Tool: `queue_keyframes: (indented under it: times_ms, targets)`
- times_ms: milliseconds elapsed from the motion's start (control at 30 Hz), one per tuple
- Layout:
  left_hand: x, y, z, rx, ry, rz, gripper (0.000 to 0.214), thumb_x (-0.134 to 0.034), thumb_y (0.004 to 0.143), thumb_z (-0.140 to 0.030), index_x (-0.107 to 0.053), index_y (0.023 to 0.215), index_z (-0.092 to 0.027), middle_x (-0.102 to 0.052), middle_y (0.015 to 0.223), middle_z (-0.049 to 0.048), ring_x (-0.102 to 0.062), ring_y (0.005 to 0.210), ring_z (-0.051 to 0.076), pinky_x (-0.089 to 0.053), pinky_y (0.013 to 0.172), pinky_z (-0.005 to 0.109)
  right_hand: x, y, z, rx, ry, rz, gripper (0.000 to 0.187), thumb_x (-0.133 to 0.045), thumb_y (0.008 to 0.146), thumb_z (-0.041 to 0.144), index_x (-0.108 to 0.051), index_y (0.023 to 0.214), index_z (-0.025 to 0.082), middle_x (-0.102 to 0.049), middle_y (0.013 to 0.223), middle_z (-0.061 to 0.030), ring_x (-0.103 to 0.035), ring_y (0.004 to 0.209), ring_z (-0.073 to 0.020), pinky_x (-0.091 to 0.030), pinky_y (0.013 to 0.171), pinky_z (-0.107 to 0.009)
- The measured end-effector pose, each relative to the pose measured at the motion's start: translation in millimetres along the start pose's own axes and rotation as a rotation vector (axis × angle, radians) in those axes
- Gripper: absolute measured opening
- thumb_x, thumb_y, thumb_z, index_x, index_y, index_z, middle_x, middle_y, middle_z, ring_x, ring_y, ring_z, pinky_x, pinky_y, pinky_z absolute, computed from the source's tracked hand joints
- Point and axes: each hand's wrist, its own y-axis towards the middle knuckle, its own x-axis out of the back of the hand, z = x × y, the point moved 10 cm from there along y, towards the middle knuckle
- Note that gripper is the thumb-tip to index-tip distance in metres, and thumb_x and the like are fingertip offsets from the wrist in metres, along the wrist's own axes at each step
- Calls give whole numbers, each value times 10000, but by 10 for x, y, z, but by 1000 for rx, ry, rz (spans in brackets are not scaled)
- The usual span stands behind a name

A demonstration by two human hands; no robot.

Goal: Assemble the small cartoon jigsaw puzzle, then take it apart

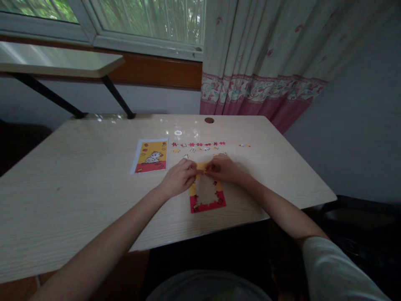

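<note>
A jigsaw puzzle border (208,206), red below and yellow above, lies on the table with a bare middle. Over its upper part my two hands come together, nearly fingertip to fingertip. My left hand (181,177) is closed, its fingers curled at the upper left side of the border; what they grip, if anything, is too small to make out. Thumb and fingers of my right hand (224,168) pinch a small yellow puzzle piece (205,171) near the top inner edge. Both hands partly cover the top of the border.
Beyond my hands, loose red puzzle pieces (199,144) form a row, with yellow and white pieces (206,149) below it. A picture card (151,156) of a white animal lies to the left. The wooden table (94,179) has a round cable hole (209,120) at its back; a raised shelf (59,60) stands back left.
</note>
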Motion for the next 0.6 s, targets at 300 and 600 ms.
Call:
queue_keyframes:
  times_ms: [300,600]
  targets:
    - [-48,10,-22,-8,78,47,339,-443,825,-147,-669,1064,-228,-527,926,83,-444,869,223,-454,762,374,-13,-4,53,67,1,1,170,-605,808,348,-692,855,210,-616,732,-15,-510,749,-147,-339,735,-268]
    - [-64,4,-37,-16,116,47,330,-442,838,-150,-669,1065,-229,-525,932,85,-442,863,223,-447,750,361,-10,-25,216,166,-176,17,209,-547,854,353,-678,809,197,-623,760,-43,-488,766,-169,-317,717,-294]
